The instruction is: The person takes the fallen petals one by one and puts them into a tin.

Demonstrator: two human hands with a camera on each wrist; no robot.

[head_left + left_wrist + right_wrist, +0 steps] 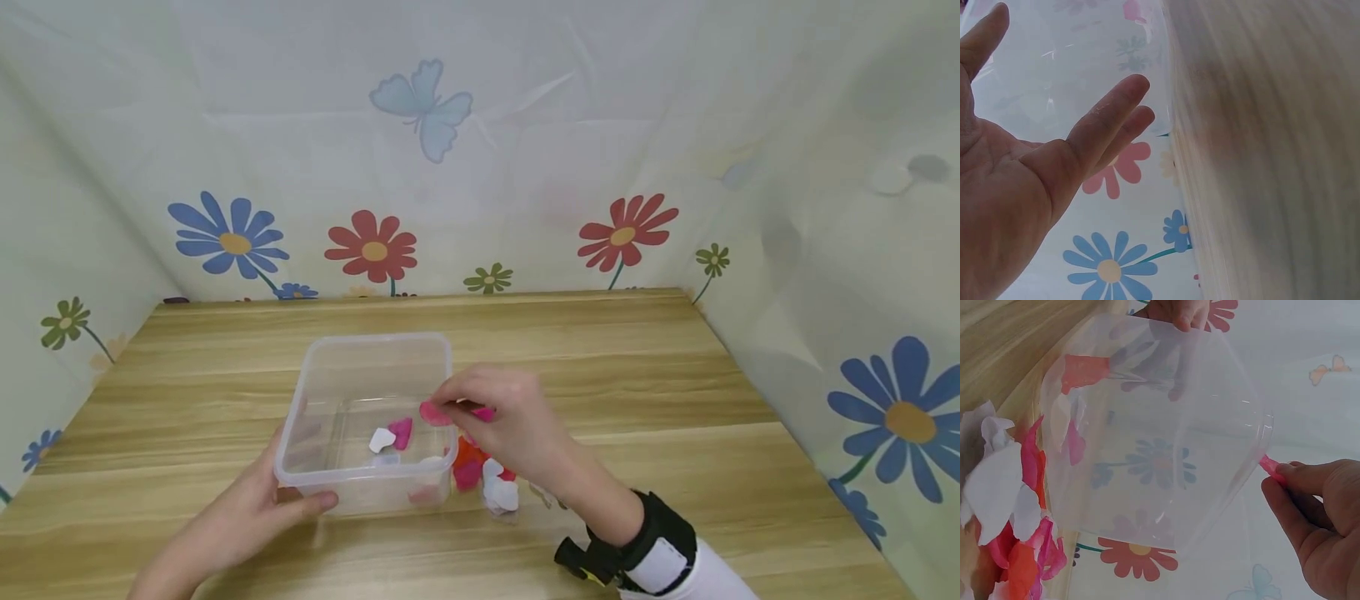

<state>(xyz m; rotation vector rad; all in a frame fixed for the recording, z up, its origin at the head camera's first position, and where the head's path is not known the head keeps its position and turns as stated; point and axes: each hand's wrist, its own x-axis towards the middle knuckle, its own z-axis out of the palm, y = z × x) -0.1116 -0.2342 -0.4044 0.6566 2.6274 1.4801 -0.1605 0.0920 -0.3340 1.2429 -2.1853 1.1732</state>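
Note:
A clear plastic box [363, 477] stands open-topped on the table. My left hand [247, 508] is at its near left corner, thumb along the front and fingers by the left side; in the left wrist view these fingers [1113, 119] look straight and spread. My right hand [510, 417] pinches a pink petal [435, 413] between thumb and fingertips, at the box's right rim. Inside the box lie a white petal [382, 439], a magenta petal [401, 432] and a red one [1085, 372] seen through the wall. Loose petals [1004, 481] in white, red, orange and pink are heaped beside the box, under my right hand.
The wood-grain table [637, 375] carries the box and the petals. A pale curtain [510, 167] printed with flowers and a butterfly closes off the back and both sides. On my right wrist is a black strap [660, 533] with a small device.

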